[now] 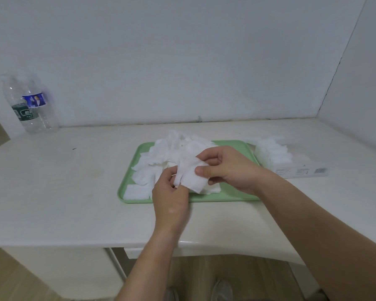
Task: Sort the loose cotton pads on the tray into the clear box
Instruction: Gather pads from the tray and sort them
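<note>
Plain home-like room, desk nook: white desk (52,181) set into corner of bare white walls (182,51), wood-look floor (19,279) below, plastic water bottles (30,105) far left.

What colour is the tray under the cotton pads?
The tray is pale mint green, plain with no pattern. It shows best in the head view, the only one.

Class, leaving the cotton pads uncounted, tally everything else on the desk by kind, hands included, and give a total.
Green tray: 1
Clear box: 1
Plastic bottles: 2
Hands: 2 (left hand, right hand, both holding cotton pads)
Total: 6
</note>
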`<state>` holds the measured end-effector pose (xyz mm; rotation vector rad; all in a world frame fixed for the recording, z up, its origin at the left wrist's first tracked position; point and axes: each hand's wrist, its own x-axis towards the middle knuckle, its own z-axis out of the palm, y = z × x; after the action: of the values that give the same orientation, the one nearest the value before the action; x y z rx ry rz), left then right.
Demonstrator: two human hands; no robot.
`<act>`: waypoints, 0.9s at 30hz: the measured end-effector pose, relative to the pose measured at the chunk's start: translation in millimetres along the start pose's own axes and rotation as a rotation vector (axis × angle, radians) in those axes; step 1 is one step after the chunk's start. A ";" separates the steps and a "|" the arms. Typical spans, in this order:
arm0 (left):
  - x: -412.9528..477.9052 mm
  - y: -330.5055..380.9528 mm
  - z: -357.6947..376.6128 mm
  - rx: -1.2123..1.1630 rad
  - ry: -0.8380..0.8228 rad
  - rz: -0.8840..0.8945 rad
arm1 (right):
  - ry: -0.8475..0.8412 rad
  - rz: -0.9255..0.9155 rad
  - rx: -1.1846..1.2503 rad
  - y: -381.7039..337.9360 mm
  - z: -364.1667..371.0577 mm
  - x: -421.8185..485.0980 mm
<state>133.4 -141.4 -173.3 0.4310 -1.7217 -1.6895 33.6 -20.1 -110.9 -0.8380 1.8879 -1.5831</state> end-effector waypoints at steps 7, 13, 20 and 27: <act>1.2 -2.5 -0.2 0.011 -0.052 0.008 | 0.126 -0.036 -0.254 -4.2 1.1 8.2; 1.2 -4.0 0.0 -0.050 -0.066 -0.022 | 0.160 -0.076 -0.422 -7.3 4.0 13.7; 3.5 3.2 0.3 -0.211 -0.061 -0.069 | 0.206 -0.108 -0.628 -14.0 4.5 21.0; 19.2 20.9 -30.1 0.033 -0.148 0.034 | 0.011 -0.060 -0.462 -24.5 14.3 29.5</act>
<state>144.2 -174.3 -150.7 0.2958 -1.8544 -1.7072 27.5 -54.4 -89.4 -1.0836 2.2956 -1.1958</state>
